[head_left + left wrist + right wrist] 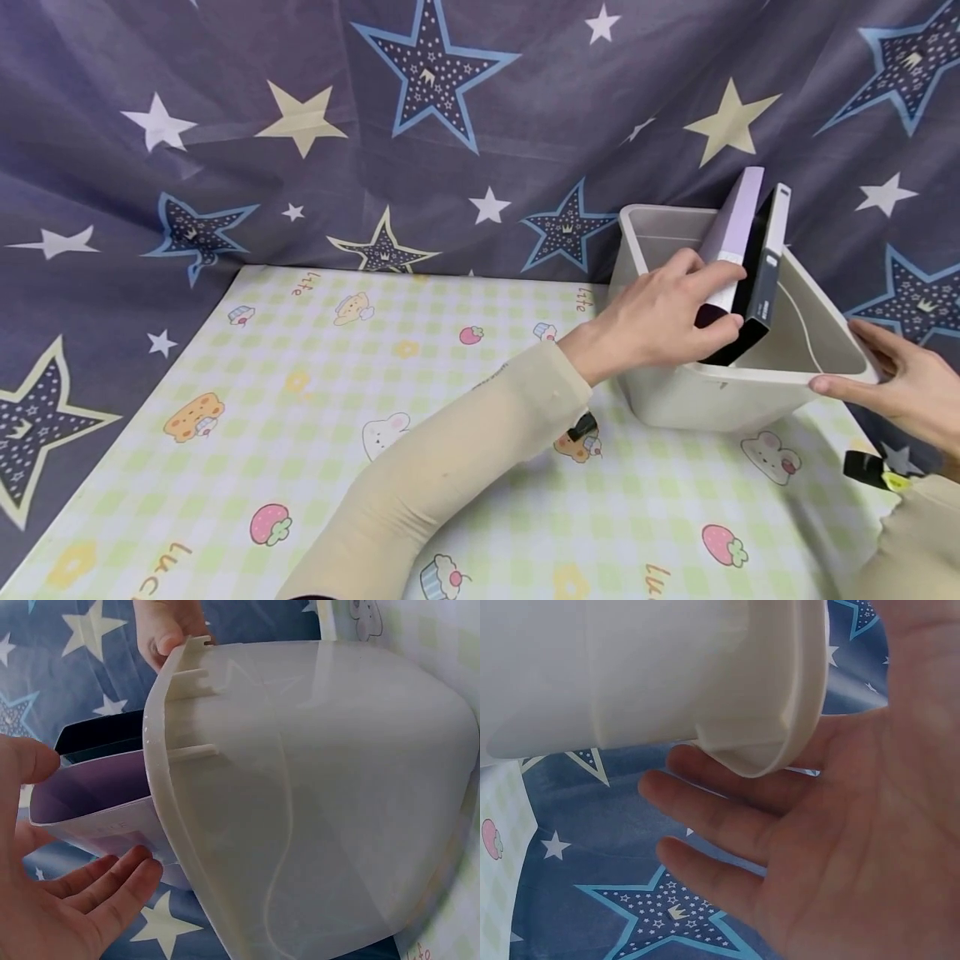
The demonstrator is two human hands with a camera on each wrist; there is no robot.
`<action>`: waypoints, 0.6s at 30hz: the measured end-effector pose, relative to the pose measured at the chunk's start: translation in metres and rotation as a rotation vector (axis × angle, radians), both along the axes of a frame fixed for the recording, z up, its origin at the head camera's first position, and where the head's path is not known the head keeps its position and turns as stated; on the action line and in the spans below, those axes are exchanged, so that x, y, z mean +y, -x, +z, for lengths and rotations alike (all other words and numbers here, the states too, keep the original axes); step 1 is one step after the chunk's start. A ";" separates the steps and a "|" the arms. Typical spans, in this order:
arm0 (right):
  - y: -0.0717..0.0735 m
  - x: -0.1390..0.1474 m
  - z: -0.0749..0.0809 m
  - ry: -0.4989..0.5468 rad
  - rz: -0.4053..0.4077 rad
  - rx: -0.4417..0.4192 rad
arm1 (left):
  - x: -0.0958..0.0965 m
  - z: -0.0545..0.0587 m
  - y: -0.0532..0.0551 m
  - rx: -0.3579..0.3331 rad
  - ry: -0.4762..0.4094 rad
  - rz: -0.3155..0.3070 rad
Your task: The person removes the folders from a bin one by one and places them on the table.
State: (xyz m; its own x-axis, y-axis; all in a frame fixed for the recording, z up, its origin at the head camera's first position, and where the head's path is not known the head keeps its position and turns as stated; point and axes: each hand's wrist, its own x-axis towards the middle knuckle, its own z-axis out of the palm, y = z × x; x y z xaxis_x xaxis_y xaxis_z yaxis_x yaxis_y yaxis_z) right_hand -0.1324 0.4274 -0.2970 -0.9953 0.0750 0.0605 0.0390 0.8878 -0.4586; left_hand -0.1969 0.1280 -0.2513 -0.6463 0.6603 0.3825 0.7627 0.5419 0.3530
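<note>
A thin purple box with a pale printed label leans up out of a light grey plastic bin. My left hand holds this box near its lower end, the thumb on one side and the fingers on the other, as the left wrist view also shows. Beside it, a thin black box with a white end tilts the same way inside the bin. At the bin's right corner, my right hand grips the rim, thumb at the front and fingers behind and beneath the lip.
The bin stands at the right end of a table covered with a green-checked, cartoon-printed cloth. A dark curtain with stars hangs right behind the table. A thin pale line curves down inside the bin.
</note>
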 end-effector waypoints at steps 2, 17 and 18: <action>0.000 0.000 0.000 0.003 -0.001 -0.003 | 0.001 0.003 0.001 -0.039 0.007 0.003; -0.001 0.000 0.001 0.001 -0.006 -0.014 | 0.003 0.017 0.006 -0.161 0.152 0.032; 0.000 0.000 0.001 0.003 -0.006 -0.015 | 0.002 0.018 0.006 -0.160 0.153 0.032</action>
State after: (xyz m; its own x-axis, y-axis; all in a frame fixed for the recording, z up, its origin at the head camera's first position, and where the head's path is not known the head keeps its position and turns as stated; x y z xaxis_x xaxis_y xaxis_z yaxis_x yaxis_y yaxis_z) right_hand -0.1320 0.4272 -0.2963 -0.9957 0.0808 0.0453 0.0509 0.8862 -0.4604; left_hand -0.2030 0.1303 -0.2336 -0.7124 0.6808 0.1701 0.6849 0.6218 0.3797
